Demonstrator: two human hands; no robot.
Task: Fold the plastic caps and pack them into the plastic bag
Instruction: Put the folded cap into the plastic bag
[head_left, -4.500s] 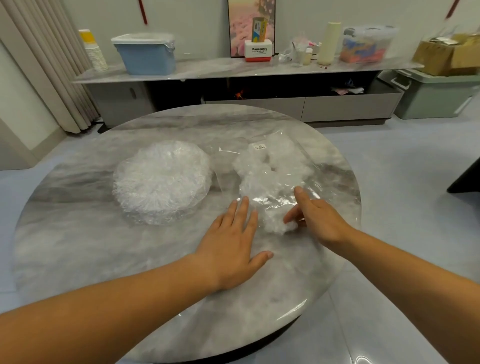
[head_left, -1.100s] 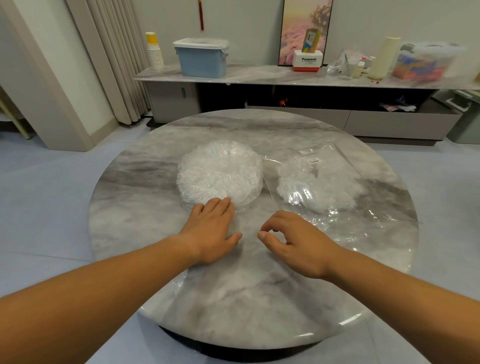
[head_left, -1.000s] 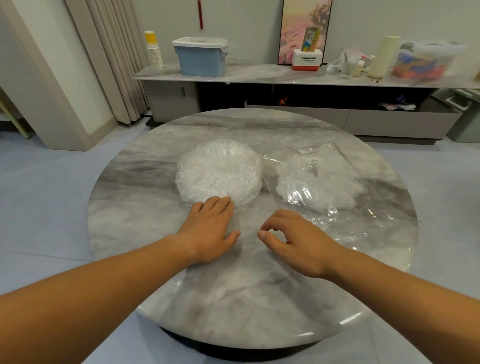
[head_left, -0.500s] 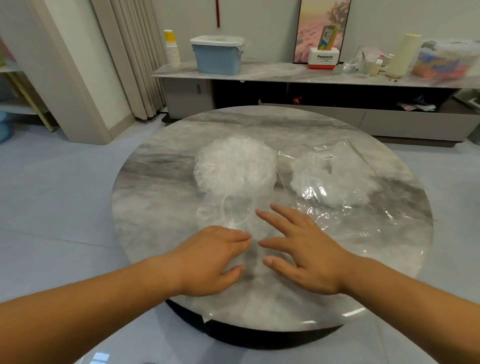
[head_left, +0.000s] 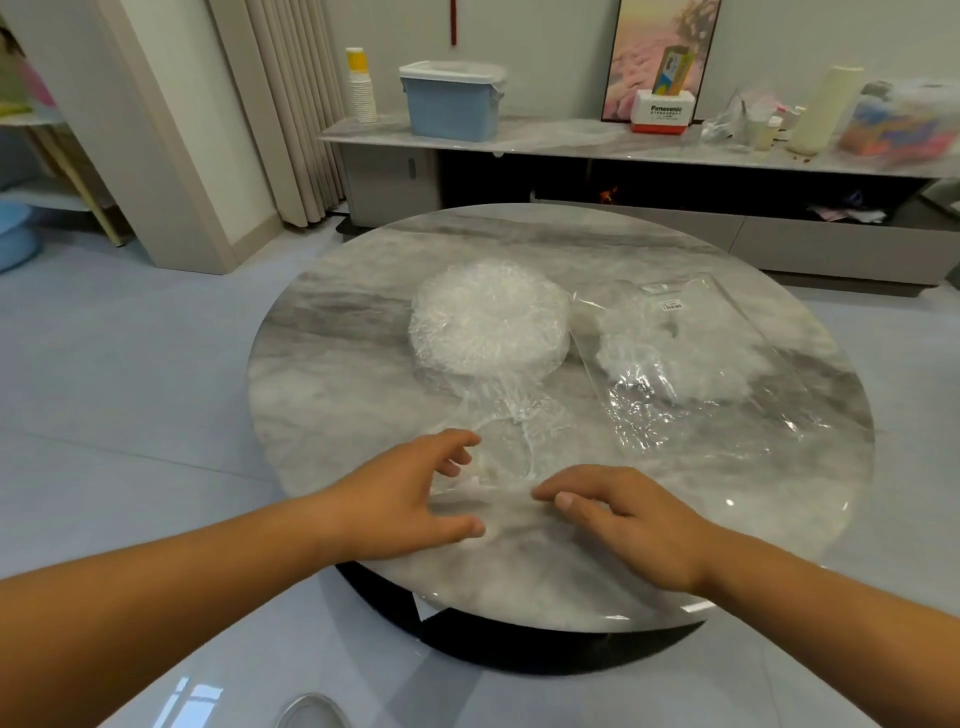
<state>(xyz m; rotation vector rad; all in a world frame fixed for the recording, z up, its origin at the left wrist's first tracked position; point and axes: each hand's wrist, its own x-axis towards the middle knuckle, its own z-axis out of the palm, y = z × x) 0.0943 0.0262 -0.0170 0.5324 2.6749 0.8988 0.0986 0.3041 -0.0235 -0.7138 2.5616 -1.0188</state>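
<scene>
A round stack of crinkled clear plastic caps (head_left: 488, 317) sits mid-table. To its right lies the clear plastic bag (head_left: 696, 364), flat, with white folded caps inside and a label near its far end. One loose plastic cap (head_left: 511, 441) trails from the stack toward me. My left hand (head_left: 410, 493) curls over that cap's left edge, thumb and fingers around the film. My right hand (head_left: 623, 514) pinches the cap's near edge with thumb and fingertips. The thin film stretches between both hands.
The round marble table (head_left: 322, 374) ends just under my wrists, with grey floor around it. Behind it a long low cabinet (head_left: 571, 140) carries a blue bin (head_left: 452, 104), paper cups, a Panasonic box and other clutter. Curtains hang at the back left.
Over the last second my hands lifted one cap off the stack and drew it toward the near edge. Before that my right hand left the bag. The view shifted left.
</scene>
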